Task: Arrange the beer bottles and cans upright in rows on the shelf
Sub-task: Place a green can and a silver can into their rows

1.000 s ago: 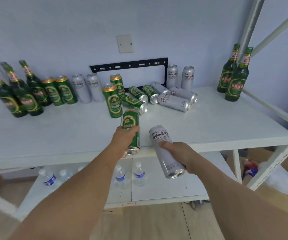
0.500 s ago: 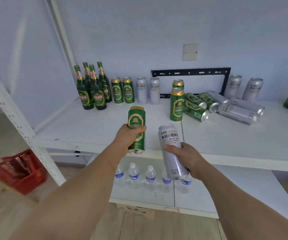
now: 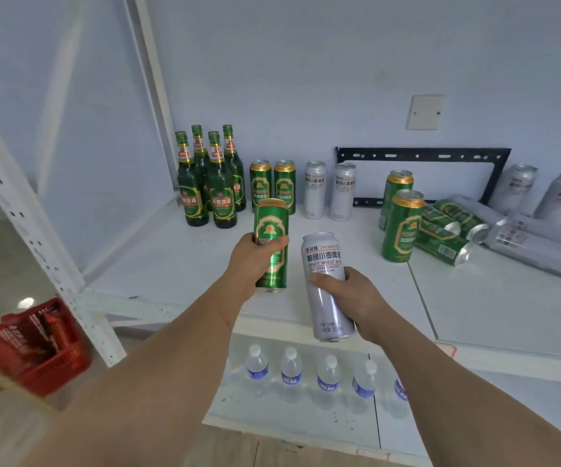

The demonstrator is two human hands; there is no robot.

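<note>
Left hand (image 3: 254,261) grips a green can (image 3: 271,244), upright, held over the shelf (image 3: 171,264) front. Right hand (image 3: 350,298) is curled round a silver can (image 3: 326,288), slightly tilted, at the shelf's front edge.

Done so far, by the look: four bottles (image 3: 206,183) upright at back left, then two green cans (image 3: 272,185) and two silver cans (image 3: 329,190) upright in a row beside them.

Left to do: place both held cans; two more green cans (image 3: 402,224) stand apart mid-shelf; a heap of lying cans (image 3: 474,234), green and silver, at right; two silver upright cans (image 3: 538,193) behind the heap. Roughly half done, judging by count.
</note>
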